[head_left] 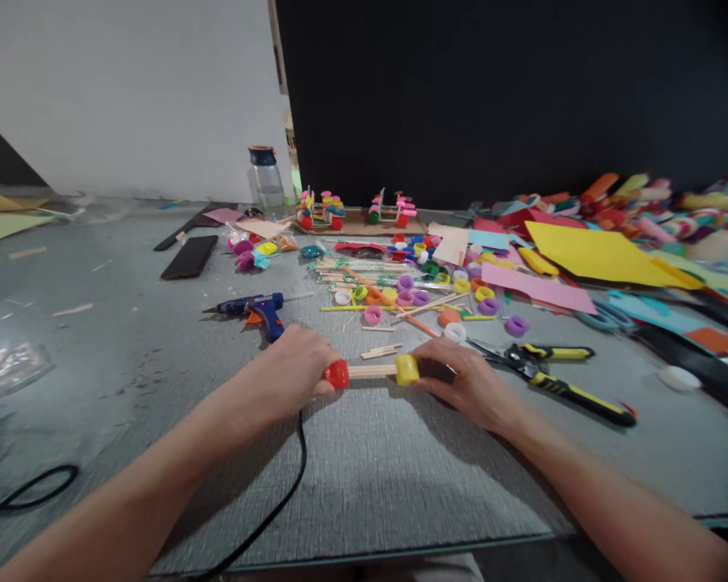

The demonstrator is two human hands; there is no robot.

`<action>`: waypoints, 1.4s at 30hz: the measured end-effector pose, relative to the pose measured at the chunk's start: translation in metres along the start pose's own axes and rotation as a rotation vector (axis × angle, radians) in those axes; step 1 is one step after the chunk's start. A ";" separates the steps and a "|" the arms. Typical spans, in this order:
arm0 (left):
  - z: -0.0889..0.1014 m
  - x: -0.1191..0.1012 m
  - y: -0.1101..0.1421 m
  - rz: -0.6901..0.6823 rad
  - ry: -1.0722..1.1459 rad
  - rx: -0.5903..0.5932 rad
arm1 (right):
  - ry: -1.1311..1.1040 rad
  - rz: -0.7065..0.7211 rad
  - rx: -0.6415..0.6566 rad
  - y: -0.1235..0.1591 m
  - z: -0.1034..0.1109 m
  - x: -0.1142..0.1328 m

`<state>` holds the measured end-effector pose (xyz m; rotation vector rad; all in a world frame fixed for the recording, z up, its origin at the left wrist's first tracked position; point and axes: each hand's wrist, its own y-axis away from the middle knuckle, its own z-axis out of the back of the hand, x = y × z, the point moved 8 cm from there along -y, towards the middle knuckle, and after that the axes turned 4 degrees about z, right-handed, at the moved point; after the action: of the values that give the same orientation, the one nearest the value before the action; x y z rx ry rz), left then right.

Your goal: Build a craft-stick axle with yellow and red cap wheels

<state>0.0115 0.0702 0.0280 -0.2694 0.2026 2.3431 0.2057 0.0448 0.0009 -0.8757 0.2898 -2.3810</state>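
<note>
Between my hands lies a wooden stick [371,371] with a red bottle cap [337,374] at its left end and a yellow bottle cap [407,369] at its right end. My left hand [291,373] is closed around the red cap. Fingers of my right hand [461,377] pinch the yellow cap. The piece rests low over the grey table [364,477]. Just behind it lie a few loose wooden sticks [381,352].
A blue glue gun [256,309] lies behind my left hand, its black cord [279,501] running toward me. Yellow-handled pliers [558,380] lie right of my right hand. Coloured caps, sticks and paper sheets [594,255] crowd the back right. A black phone [189,256] and a bottle [265,176] stand farther back.
</note>
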 end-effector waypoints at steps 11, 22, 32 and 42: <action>0.000 -0.003 -0.003 0.065 -0.123 0.035 | 0.016 0.025 0.011 -0.001 0.001 0.003; -0.003 0.008 -0.001 0.082 -0.107 0.025 | -0.002 -0.014 0.020 0.000 -0.002 -0.003; -0.006 0.028 0.006 0.104 -0.130 0.022 | -0.041 -0.050 0.030 0.005 0.002 -0.006; -0.008 0.019 0.005 0.126 -0.040 0.064 | -0.020 -0.007 0.023 -0.002 -0.001 0.000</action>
<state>-0.0046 0.0779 0.0161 -0.1828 0.2814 2.4590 0.2043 0.0464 0.0010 -0.8906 0.2515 -2.3764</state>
